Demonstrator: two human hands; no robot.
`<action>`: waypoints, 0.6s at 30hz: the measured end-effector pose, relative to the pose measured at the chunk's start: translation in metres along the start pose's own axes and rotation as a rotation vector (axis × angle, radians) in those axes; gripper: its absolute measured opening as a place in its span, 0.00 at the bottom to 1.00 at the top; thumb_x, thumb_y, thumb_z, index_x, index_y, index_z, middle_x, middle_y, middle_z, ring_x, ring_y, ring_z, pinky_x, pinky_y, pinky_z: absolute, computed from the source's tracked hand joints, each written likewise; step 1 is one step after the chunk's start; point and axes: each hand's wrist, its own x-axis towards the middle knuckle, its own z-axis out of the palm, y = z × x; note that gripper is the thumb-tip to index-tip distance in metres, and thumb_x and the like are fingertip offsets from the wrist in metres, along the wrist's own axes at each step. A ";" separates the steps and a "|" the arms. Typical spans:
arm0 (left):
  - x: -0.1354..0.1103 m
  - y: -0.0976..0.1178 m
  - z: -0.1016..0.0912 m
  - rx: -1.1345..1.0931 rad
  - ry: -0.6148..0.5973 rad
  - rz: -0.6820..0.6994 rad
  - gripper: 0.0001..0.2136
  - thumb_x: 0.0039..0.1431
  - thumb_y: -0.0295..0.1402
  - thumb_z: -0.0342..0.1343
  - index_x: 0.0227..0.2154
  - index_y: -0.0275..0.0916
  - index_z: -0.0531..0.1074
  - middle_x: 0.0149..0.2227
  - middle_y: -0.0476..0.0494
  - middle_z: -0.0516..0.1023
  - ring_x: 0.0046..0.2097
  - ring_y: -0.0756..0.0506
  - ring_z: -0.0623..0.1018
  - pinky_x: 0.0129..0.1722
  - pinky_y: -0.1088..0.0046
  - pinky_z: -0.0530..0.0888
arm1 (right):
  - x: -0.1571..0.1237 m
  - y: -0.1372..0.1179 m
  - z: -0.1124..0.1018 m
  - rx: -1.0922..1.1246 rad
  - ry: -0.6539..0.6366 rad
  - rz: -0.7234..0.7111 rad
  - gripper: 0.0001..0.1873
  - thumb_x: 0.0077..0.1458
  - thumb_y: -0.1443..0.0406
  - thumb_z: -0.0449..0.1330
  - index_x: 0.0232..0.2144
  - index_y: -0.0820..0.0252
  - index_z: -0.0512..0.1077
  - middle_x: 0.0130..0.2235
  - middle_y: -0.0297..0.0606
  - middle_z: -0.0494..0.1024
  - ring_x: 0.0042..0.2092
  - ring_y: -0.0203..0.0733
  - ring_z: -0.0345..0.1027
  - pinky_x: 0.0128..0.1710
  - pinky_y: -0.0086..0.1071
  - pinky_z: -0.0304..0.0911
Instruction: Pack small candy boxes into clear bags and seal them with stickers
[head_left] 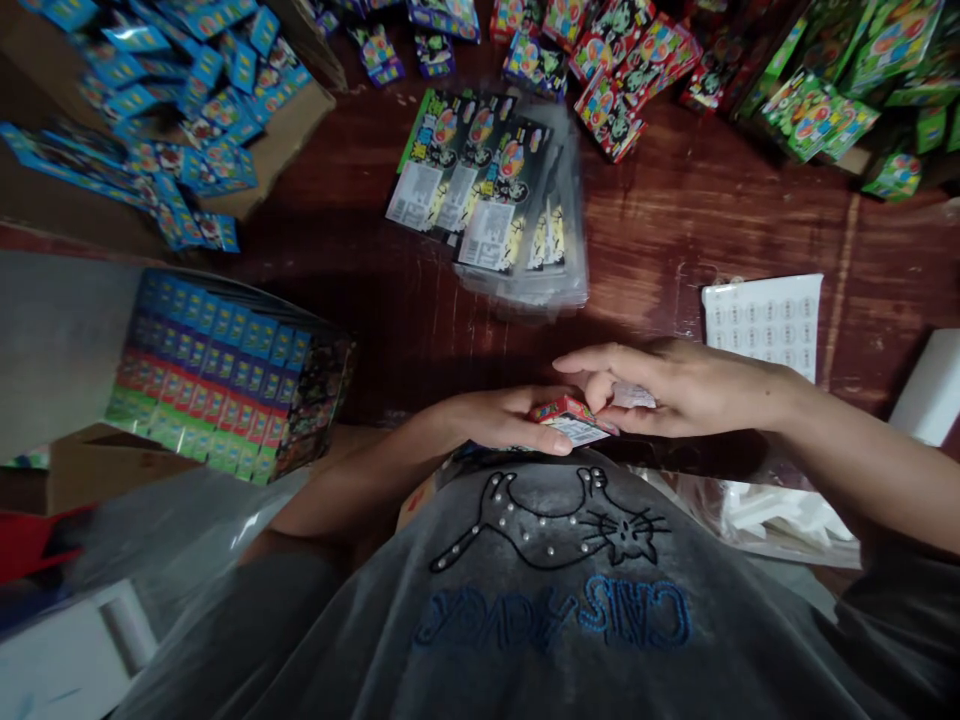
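Note:
My left hand (504,418) is closed around a small printed cardboard box (564,408), red on top with a white barcode side, held low against my shirt. At the box's right end, my right hand (667,388) has its lower fingertips pressed on the corner, while the index finger stretches out above. A whitish printed piece (634,395) shows between the right fingers; I cannot tell whether it is held. On the dark red table (645,250), a sheet of round stickers (769,315) lies partly behind the right wrist.
Printed cards in clear plastic sleeves (487,200) lie ahead. A carton of blue boxes (202,110) is at upper left, above a carton of stacked boxes (210,370). Red boxes (615,80) and green boxes (817,120) are heaped at the far right. White pieces (780,510) sit below my right arm.

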 end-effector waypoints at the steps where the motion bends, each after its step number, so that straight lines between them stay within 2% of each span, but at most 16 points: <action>1: 0.001 0.000 0.000 0.000 -0.003 0.004 0.20 0.60 0.44 0.67 0.52 0.40 0.80 0.50 0.40 0.83 0.51 0.41 0.81 0.54 0.64 0.79 | 0.001 0.000 -0.001 -0.011 -0.012 -0.010 0.28 0.71 0.67 0.58 0.70 0.61 0.60 0.41 0.34 0.83 0.35 0.32 0.75 0.36 0.27 0.68; 6: -0.003 -0.001 -0.002 -0.011 0.020 -0.045 0.16 0.59 0.42 0.67 0.47 0.40 0.80 0.43 0.43 0.81 0.43 0.44 0.79 0.46 0.67 0.78 | 0.000 -0.005 0.000 -0.044 -0.017 0.002 0.24 0.68 0.68 0.58 0.64 0.61 0.64 0.36 0.32 0.78 0.32 0.33 0.71 0.31 0.27 0.66; 9: -0.007 0.001 -0.005 -0.064 0.075 -0.061 0.18 0.59 0.42 0.66 0.50 0.39 0.79 0.46 0.43 0.81 0.45 0.44 0.79 0.48 0.66 0.77 | -0.006 -0.008 -0.003 -0.037 0.018 0.048 0.24 0.68 0.67 0.59 0.64 0.60 0.66 0.36 0.33 0.79 0.32 0.33 0.73 0.30 0.27 0.67; 11: -0.009 0.003 -0.007 -0.073 0.068 -0.063 0.20 0.60 0.42 0.66 0.52 0.39 0.79 0.50 0.40 0.81 0.49 0.43 0.79 0.52 0.64 0.77 | -0.010 -0.007 -0.004 -0.075 0.077 0.054 0.20 0.70 0.66 0.59 0.62 0.59 0.70 0.41 0.37 0.82 0.37 0.35 0.77 0.36 0.28 0.71; 14: -0.009 0.005 -0.009 -0.028 0.044 -0.094 0.21 0.60 0.43 0.66 0.53 0.40 0.79 0.53 0.39 0.81 0.53 0.41 0.79 0.55 0.62 0.76 | -0.010 -0.001 0.000 -0.148 0.166 -0.019 0.13 0.74 0.64 0.59 0.55 0.58 0.77 0.49 0.42 0.84 0.48 0.39 0.80 0.46 0.32 0.75; 18: -0.008 -0.001 -0.011 0.000 0.062 -0.100 0.19 0.58 0.43 0.68 0.50 0.40 0.78 0.46 0.43 0.80 0.47 0.43 0.78 0.49 0.64 0.76 | -0.005 0.007 0.005 -0.244 0.181 -0.136 0.12 0.75 0.63 0.58 0.53 0.59 0.79 0.47 0.41 0.85 0.48 0.40 0.79 0.47 0.35 0.74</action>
